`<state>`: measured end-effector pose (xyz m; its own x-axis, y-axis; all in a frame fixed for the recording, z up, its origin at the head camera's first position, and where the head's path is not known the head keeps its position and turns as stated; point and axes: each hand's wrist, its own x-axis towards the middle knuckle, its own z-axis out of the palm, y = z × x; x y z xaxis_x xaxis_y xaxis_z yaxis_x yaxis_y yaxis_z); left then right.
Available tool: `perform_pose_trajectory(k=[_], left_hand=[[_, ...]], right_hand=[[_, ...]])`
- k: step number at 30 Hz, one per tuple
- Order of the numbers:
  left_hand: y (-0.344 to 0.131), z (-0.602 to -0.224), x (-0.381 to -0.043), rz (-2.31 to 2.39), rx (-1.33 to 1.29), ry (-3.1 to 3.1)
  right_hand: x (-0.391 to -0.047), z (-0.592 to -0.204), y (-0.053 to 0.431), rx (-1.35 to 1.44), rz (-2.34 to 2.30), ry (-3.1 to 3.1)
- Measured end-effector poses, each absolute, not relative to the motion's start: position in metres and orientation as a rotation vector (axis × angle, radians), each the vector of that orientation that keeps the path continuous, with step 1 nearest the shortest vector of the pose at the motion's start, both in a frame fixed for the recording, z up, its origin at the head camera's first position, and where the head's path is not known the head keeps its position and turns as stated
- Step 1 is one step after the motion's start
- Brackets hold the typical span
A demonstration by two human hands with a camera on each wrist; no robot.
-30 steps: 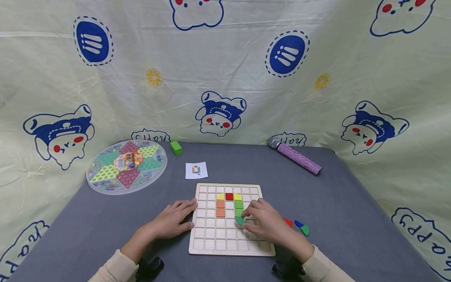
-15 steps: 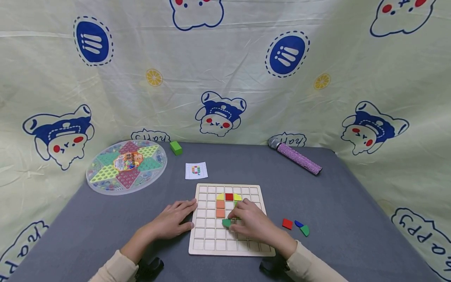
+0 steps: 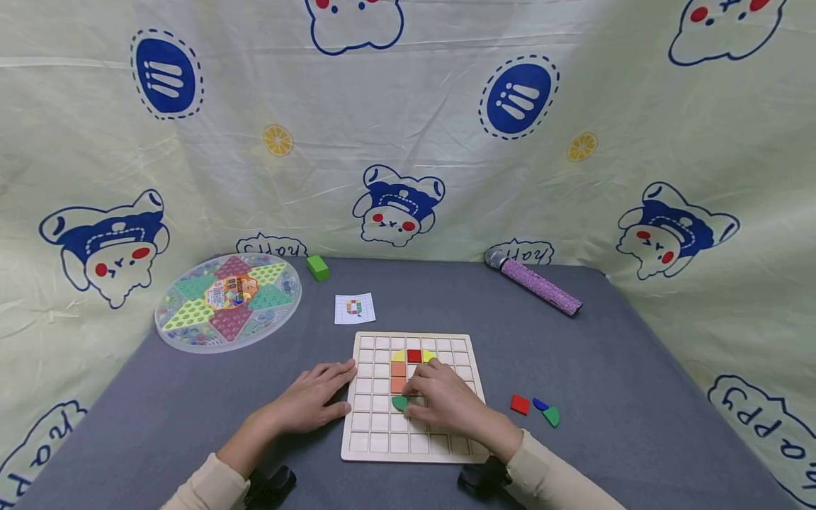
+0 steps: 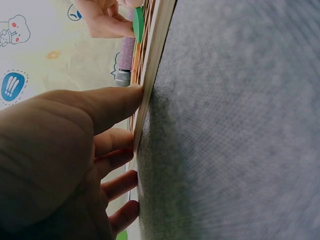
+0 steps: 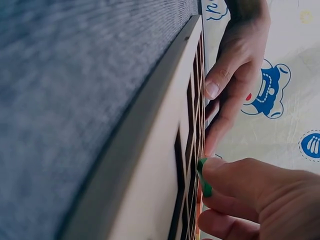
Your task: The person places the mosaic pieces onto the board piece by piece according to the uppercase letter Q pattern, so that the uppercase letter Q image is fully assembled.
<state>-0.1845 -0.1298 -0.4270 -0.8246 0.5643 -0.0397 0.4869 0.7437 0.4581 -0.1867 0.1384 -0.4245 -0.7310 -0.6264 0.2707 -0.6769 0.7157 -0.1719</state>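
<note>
A light wooden grid board (image 3: 379, 443) lies flat on the grey cloth. My right hand (image 3: 449, 402) pinches a green rounded piece (image 3: 399, 403) between thumb and fingers, over the cell just below the orange squares (image 3: 398, 377). In the right wrist view this green piece (image 5: 204, 178) tilts close to the grid. Beyond it sit a red square (image 3: 414, 355) and two yellow pieces (image 3: 398, 356), one partly covered. The green squares in the right column are hidden behind my hand. At the board's left edge, my left hand (image 3: 310, 398) rests with extended fingers; its thumb (image 4: 117, 104) touches the rim.
A red square (image 3: 519, 404), a blue piece (image 3: 540, 404) and a green quarter-round piece (image 3: 551, 416) lie right of the board. Farther back are a pattern card (image 3: 355, 309), a green block (image 3: 317, 268), a round game board (image 3: 191, 333) and a purple glittery microphone (image 3: 542, 286).
My right hand has carried the green piece leftward, from the right column to the column under the orange squares. The red square beside the board has come into full view. My left hand stays put.
</note>
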Motion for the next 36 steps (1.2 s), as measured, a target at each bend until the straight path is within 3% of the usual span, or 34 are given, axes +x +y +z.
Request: perform_pose_trajectory(k=[36], left_hand=[[-0.1293, -0.4247, -0.1834, 0.652, 0.831, 2.765]], right_hand=[[-0.1865, -0.4251, 0.1366, 0.995, 0.350, -2.751]])
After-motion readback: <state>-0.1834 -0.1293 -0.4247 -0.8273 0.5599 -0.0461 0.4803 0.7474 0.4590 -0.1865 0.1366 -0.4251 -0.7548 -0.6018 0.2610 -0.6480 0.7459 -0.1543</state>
